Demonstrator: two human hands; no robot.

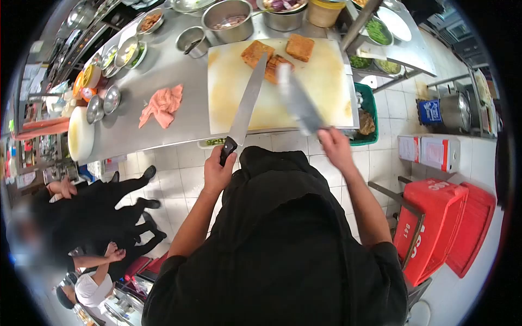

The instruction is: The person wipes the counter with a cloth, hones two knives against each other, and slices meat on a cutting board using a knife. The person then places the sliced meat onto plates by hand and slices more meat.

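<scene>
My left hand is closed around the black handle of a long chef's knife. Its blade points up across the white cutting board, with the tip at the browned slabs of food. In my right hand is a broad-bladed knife, smeared by motion, its far end whitish and near the middle slab. Three slabs lie at the board's far side: a left slab, a right slab and a middle slab partly hidden by the blades.
A pink cloth lies on the steel table left of the board. Pots and bowls line the back. A green bin stands at right, red bins lower down. Other people are at the left.
</scene>
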